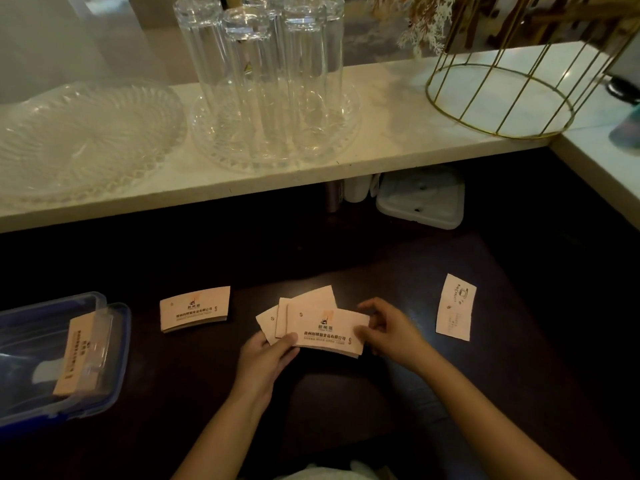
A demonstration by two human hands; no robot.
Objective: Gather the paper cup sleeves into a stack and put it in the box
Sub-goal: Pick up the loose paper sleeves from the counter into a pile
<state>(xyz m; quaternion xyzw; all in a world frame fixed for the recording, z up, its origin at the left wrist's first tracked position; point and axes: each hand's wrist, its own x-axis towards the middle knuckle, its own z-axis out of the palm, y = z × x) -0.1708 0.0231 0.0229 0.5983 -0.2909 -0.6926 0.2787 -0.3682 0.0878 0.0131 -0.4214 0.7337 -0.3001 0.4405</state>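
Note:
Several flat pink paper cup sleeves (pixel 322 325), fanned and overlapping, are held between both hands over the dark table. My left hand (pixel 268 358) pinches their lower left corner; my right hand (pixel 389 329) grips their right end. A small stack of sleeves (pixel 194 309) lies on the table to the left. One single sleeve (pixel 455 307) lies apart at the right. A clear plastic box with blue rim (pixel 114 368) sits at the far left, with some sleeves (pixel 81 355) inside it.
A white counter shelf (pixel 398 133) runs above the table, carrying a glass platter (pixel 79 140), tall upturned glasses (pixel 263 81) on a glass plate and a gold wire basket (pixel 502 95). A white plastic lid (pixel 420 199) lies under the shelf.

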